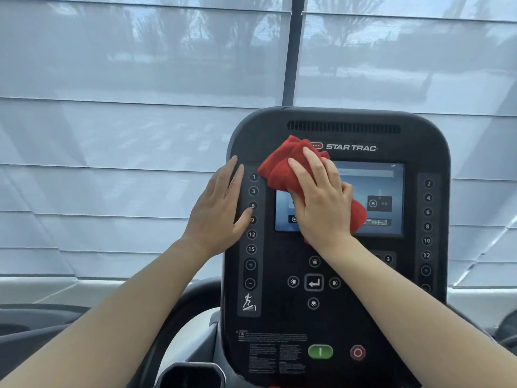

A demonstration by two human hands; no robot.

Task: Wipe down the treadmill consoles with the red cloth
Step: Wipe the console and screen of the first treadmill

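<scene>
A black Star Trac treadmill console (349, 312) fills the right of the head view. My right hand (321, 200) presses a bunched red cloth (282, 166) flat against the left part of the lit screen (375, 186); the cloth sticks out above my fingers and past my palm on the right. My left hand (218, 208) rests flat with fingers apart on the console's left edge, its thumb touching the column of numbered buttons (252, 219).
Below the screen sit arrow buttons (314, 282), a green start button (320, 352) and a red stop button (357, 352). A curved handrail (179, 312) and a cup holder (193, 375) lie at lower left. Shaded windows (140, 107) stand behind.
</scene>
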